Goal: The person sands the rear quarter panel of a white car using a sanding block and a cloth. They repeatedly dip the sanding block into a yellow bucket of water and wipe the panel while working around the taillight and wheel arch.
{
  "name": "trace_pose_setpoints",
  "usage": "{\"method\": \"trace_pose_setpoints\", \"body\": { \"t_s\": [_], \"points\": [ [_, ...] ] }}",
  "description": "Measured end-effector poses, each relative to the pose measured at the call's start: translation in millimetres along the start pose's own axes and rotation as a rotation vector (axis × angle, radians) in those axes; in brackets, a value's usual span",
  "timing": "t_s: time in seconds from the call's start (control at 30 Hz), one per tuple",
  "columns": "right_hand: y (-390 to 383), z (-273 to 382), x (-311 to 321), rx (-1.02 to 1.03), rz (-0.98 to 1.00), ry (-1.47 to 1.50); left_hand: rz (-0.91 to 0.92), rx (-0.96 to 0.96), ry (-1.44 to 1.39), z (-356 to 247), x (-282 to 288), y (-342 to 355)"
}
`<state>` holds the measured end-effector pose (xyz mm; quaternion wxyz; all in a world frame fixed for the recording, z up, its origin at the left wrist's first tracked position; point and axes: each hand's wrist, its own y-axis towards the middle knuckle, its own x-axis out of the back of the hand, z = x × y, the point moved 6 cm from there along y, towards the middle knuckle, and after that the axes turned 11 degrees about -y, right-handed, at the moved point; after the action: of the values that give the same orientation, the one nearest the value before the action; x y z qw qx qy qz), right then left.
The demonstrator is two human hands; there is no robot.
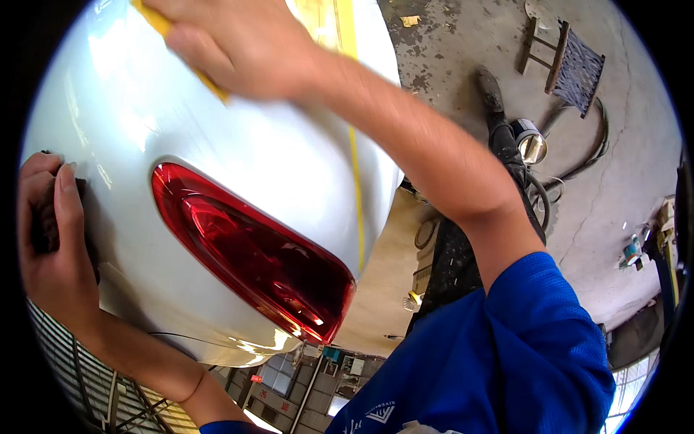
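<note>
A silvery-white car body panel (108, 137) with a red tail light (253, 253) set into it fills the left half. My right hand (238, 43), slightly blurred, presses a thin yellow sheet (155, 16) flat on the panel above the light. Most of that sheet is hidden under the palm. At the far left, my left hand (54, 239) is closed round a dark brown, rough-looking thing (47, 217) against the panel; fingers cover much of it and I cannot tell its kind. Yellow masking tape (356, 181) runs down the panel's right side.
On the concrete floor to the right are a low stool with a woven seat (578, 69), a can (531, 141) by my dark shoe (489, 90), and a curved dark hose (596, 145). A small bottle (632, 251) lies farther right.
</note>
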<state>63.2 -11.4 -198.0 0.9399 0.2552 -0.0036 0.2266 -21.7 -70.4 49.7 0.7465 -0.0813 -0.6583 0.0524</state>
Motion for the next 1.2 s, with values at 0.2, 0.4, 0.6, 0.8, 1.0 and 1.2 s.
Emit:
{"method": "trace_pose_setpoints", "body": {
  "t_s": [0.2, 0.4, 0.6, 0.8, 1.0, 1.2],
  "points": [
    [-108.4, 55.0, 29.4, -0.022, 0.350, -0.130, 0.020, 0.091, -0.035, 6.2, -1.6, 1.2],
    [26.5, -14.7, 0.9, -0.020, -0.040, -0.038, -0.061, 0.106, -0.102, 3.4, -3.8, -2.4],
    [-121.9, 59.1, 35.5, -0.197, 0.295, -0.051, -0.060, 0.153, -0.164, 1.2, -5.4, 0.0],
    [-72.1, 45.9, 28.2, -0.157, 0.297, -0.073, -0.049, 0.159, -0.171, 2.5, -5.2, -0.4],
    [-90.9, 54.7, 36.8, -0.174, 0.248, -0.018, -0.095, 0.198, -0.278, 12.5, -10.5, -5.0],
    [-145.1, 63.0, 42.6, -0.119, 0.313, -0.022, -0.038, 0.136, -0.167, 9.8, -3.5, -0.8]
  ]
}}
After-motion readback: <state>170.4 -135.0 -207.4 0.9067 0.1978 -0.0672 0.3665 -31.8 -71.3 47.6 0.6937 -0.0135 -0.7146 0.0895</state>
